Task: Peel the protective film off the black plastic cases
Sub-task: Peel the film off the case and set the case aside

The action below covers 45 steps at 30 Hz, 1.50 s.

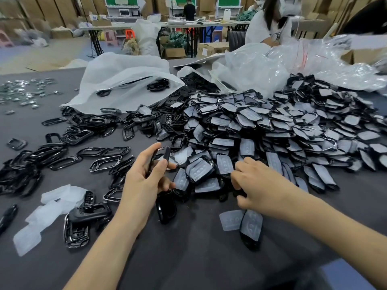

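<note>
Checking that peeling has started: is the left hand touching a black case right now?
Touching. The head view shows the left hand with thumb and fingers curled round a black case.

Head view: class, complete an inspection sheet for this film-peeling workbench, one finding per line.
Surface: dark grey table, largely covered towards the back.
Job's things: heap of black plastic cases with pale film; peeled translucent film pieces at front left.
Clutter: black plastic frames, white plastic bags, small shiny metal parts.
Grippers: left hand grips one black case; right hand is at the heap's edge, fingers curled, hold unclear.
Cables: nothing seen.
Surroundings: person in white opposite, cardboard boxes, folding tables.
</note>
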Motion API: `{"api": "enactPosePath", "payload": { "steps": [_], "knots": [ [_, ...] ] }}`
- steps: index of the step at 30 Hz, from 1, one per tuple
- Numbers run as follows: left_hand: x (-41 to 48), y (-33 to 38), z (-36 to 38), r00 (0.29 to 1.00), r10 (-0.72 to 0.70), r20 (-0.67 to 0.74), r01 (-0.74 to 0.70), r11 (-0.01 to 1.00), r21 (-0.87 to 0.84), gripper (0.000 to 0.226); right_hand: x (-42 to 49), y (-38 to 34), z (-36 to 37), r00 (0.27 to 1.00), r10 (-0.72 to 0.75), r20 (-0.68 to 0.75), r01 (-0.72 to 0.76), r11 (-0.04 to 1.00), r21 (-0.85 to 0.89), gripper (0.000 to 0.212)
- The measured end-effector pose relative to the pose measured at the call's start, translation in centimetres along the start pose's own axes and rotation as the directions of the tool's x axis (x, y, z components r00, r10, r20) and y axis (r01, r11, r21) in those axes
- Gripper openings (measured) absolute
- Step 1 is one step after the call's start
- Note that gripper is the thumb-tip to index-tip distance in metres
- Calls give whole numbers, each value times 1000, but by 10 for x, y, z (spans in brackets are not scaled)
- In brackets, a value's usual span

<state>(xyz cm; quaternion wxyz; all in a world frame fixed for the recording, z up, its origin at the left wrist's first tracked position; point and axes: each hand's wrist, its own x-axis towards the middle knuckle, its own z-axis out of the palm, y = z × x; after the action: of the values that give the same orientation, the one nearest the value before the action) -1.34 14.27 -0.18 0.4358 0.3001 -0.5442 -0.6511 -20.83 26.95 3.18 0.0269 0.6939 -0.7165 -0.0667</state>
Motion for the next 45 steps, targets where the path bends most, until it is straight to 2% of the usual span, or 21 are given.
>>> {"api": "enactPosePath", "payload": {
  "steps": [4, 11, 16, 18, 20, 22, 24, 28, 31, 32, 35, 38, 45],
  "knots": [
    [2, -4, -2, 1000, -4, 7, 4, 998, 69, 37, 4, 1, -6, 998, -34, 50, 34, 999, 4, 20],
    [2, -4, -4, 1000, 2, 4, -3, 996, 89, 37, 8, 7, -11, 982, -120, 148, 141, 980, -140, 22],
    [0, 0, -2, 999, -23, 36, 19, 994, 107, 46, 11, 10, -17, 982, -150, 118, 153, 988, -11, 19],
    [-2, 1, 1, 997, -16, 73, 9, 995, 100, 55, 17, 15, -22, 990, -136, 28, 130, 979, 158, 18],
    [-4, 0, 5, 995, -6, 102, -2, 997, 79, 59, 23, 20, -26, 992, -56, -116, 101, 895, 435, 18],
    [-6, 0, 8, 993, 1, 119, -10, 997, 71, 59, 30, 19, -27, 956, 98, -276, 115, 742, 660, 15],
    [-6, 2, 9, 991, 0, 134, -7, 999, 54, 58, 40, 13, -27, 919, 232, -320, 145, 555, 819, 9],
    [-8, 6, 8, 991, 3, 130, -2, 1000, -8, 56, 67, -2, -22, 917, 344, -203, 159, 152, 976, 11],
    [-9, 7, 10, 994, 5, 108, -1, 999, -46, 56, 74, -13, -12, 931, 350, -104, 144, -89, 986, 21],
    [-8, 8, 10, 995, 7, 99, -2, 998, -55, 57, 74, -15, -9, 931, 354, -84, 142, -141, 980, 22],
    [-7, 8, 9, 997, 14, 73, -7, 995, -95, 60, 71, -16, -2, 926, 371, -66, 145, -188, 971, 18],
    [-7, 9, 9, 997, 25, 67, -18, 995, -96, 60, 68, -16, -1, 920, 387, -62, 145, -189, 971, 16],
    [-9, 6, 10, 989, 29, 142, -22, 999, -48, 65, 65, -24, 0, 920, 387, -65, 171, -245, 954, 20]
  ]
}}
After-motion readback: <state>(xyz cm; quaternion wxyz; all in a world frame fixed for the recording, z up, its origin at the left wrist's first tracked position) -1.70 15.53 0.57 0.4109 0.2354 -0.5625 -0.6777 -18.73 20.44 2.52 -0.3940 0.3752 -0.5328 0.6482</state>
